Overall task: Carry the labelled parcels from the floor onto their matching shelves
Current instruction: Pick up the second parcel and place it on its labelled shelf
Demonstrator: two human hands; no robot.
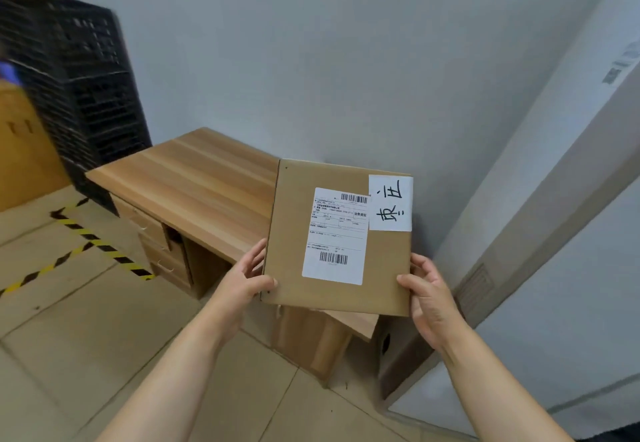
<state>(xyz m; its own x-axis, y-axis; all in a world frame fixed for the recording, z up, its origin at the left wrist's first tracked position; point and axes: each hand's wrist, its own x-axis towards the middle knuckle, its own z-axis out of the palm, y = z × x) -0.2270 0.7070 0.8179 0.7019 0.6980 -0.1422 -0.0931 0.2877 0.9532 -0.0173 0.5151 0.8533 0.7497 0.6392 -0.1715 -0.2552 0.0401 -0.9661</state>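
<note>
At the far left stands a stack of black crates (86, 95), blurred, with yellow-and-black tape (86, 233) marking the tiled floor (69, 320) below it. Right of that a wooden desk (194, 178) sits against the grey wall (311, 43), drawers on its near side.

The left hand (247, 277) grips the left edge of a flat cardboard parcel (287, 233), thumb lying across the front face and fingers curled behind. The parcel is held up in the air in front of the desk's right end, clear of the floor, its broad face turned toward the camera and its longer side running roughly up and down. A printed shipping label (337, 237) sits in the middle of that face, and a white handwritten tag (390, 203) is stuck at the upper right corner, its characters lying sideways. The right hand (431, 298) clamps the lower right edge in the same way, thumb in front.

Both hands sit low on the parcel, one on each side, so neither is nearer; the load hangs evenly between them. No shelves show in this view, so the matching shelf probably lies off to one side. At the right edge runs a pale door frame (554, 199).
</note>
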